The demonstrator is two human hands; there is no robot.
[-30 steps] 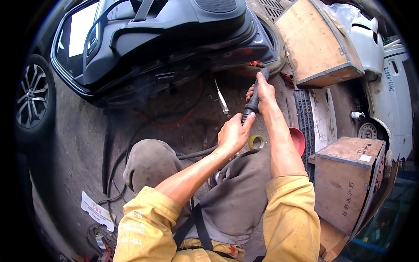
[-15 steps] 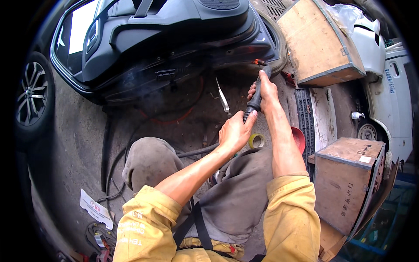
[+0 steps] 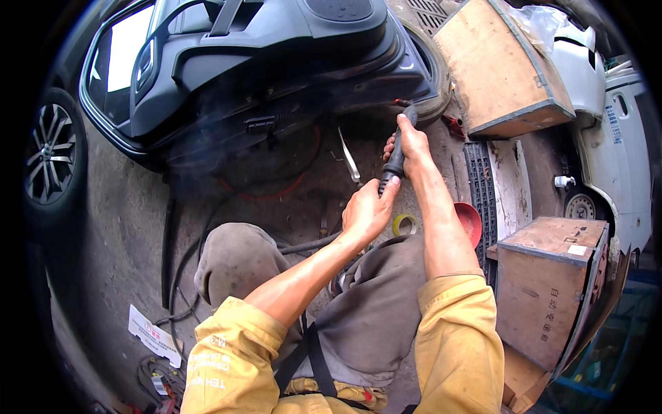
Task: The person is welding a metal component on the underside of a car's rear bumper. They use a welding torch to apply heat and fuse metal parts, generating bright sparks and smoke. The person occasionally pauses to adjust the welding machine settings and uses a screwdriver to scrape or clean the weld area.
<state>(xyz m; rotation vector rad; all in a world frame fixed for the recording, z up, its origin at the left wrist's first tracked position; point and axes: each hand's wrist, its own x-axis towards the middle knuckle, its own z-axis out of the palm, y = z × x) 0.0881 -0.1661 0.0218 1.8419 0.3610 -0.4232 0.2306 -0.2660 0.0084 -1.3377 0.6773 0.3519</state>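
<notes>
Both my hands are closed around a black welding torch (image 3: 394, 164) beside the lower edge of a dark vehicle door (image 3: 276, 45). My right hand (image 3: 413, 143) grips the handle near its head. Lower down, my left hand (image 3: 368, 212) wraps the ribbed rear part, with the thumb along it. The torch tip glows red close to the door's right end; whether it touches cannot be made out. Thin smoke hangs along the door's shadowed edge. Left of the torch, a slim silver tool like tweezers (image 3: 349, 161) lies on the ground.
A yellow tape roll (image 3: 395, 224) and a red bowl-shaped thing (image 3: 468, 224) lie by my right forearm. Wooden crates (image 3: 493, 65) stand on the right, near a white vehicle panel (image 3: 620, 152). Black cables (image 3: 181, 276) run on the left, near a car wheel (image 3: 52, 153).
The torch and both hands have shifted slightly left. The tip's orange glow has become smaller and redder. Smoke has spread further along the door's left side.
</notes>
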